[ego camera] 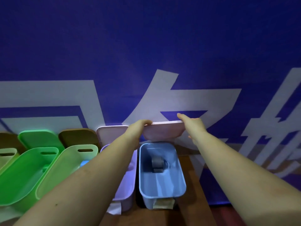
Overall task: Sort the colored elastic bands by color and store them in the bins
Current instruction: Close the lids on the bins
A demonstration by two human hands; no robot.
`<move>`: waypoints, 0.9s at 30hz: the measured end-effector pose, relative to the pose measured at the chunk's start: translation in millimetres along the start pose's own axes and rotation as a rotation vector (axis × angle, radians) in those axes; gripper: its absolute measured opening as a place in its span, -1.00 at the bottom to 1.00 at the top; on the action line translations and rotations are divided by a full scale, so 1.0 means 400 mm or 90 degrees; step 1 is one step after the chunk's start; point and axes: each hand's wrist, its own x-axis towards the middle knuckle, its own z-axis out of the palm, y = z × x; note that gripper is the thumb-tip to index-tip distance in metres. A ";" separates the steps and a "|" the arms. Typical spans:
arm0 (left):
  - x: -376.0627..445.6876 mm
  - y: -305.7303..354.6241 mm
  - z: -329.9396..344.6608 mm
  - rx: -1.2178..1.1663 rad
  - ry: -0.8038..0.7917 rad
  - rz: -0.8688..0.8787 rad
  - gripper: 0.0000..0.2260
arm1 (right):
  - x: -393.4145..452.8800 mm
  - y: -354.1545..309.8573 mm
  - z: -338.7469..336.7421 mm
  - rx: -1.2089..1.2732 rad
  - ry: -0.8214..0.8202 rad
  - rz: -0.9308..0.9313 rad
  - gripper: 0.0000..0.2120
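1. We see a row of open plastic bins on a brown worktop (193, 185), set against a blue banner with large white letters (146, 54).
2. Our left hand (138, 128) and right hand (193, 124) hold a pale pink lid (164, 130) between them, one at each short end, fingers curled over its far edge. It is lifted just above and behind the blue bin (162, 185).
3. The blue bin is open. A dark grey object (157, 164) lies inside near its far end; we cannot tell what it is.
4. Beside it, partly hidden by our left arm, is a lilac bin (125, 190). Further left are a pale green bin (65, 170) and a bright green bin (24, 176), with more lids propped behind them.
5. No elastic bands are clearly visible; a small blue shape (83, 163) in the pale green bin may be one.
6. We judge the lid light, stiff and smooth, so gripping both ends keeps it level. Bands would likely be soft, stretchy and light, best pinched with fingertips.
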 end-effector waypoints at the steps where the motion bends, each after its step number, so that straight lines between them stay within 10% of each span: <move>1: -0.012 -0.010 -0.008 -0.023 -0.010 0.009 -0.85 | -0.020 0.004 -0.008 -0.010 0.004 -0.006 -0.34; 8: -0.025 -0.151 -0.061 0.147 0.020 0.106 -0.81 | -0.106 0.106 -0.036 -0.044 -0.006 -0.038 -0.75; 27: 0.009 -0.499 -0.120 0.547 -0.010 0.125 -0.52 | -0.187 0.446 -0.015 -0.369 -0.189 -0.021 -0.34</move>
